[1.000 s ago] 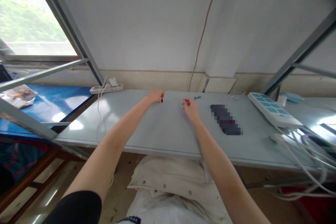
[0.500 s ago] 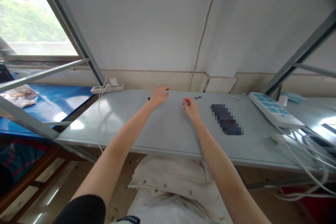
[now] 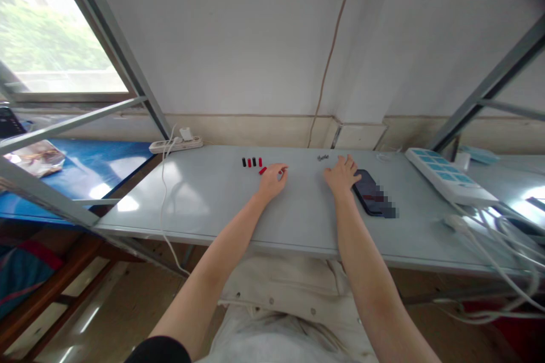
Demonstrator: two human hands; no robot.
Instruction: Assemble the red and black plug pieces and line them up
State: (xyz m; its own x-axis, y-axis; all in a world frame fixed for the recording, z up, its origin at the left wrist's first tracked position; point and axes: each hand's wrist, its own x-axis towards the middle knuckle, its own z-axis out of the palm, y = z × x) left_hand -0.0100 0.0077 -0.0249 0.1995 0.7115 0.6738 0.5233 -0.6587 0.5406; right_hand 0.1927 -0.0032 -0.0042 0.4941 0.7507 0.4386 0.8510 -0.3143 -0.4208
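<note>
My left hand (image 3: 273,182) is over the middle of the table, fingers curled toward the thumb; whatever is in them, if anything, is too small to make out. Just left of its knuckles a small red cylinder (image 3: 263,170) lies tilted. Behind that, several short black and red cylinders (image 3: 254,162) stand in a row. My right hand (image 3: 340,174) is spread open, palm down, holding nothing visible. Its fingers are beside the top left corner of a dark phone (image 3: 369,195), partly blurred out. Left of this hand, toward the wall, is a little cluster of small grey pieces (image 3: 323,157).
The grey table (image 3: 213,198) runs along the wall. A white power strip (image 3: 181,144) with a cable is at its left back corner. A larger white block with blue squares (image 3: 447,176) stands at right, with loose white cables (image 3: 489,249) in front. Metal frame posts flank both sides.
My right hand has moved right toward the phone and its pinched fingers have spread. My left hand has come nearer and right, its fingers curling, uncovering the row of cylinders.
</note>
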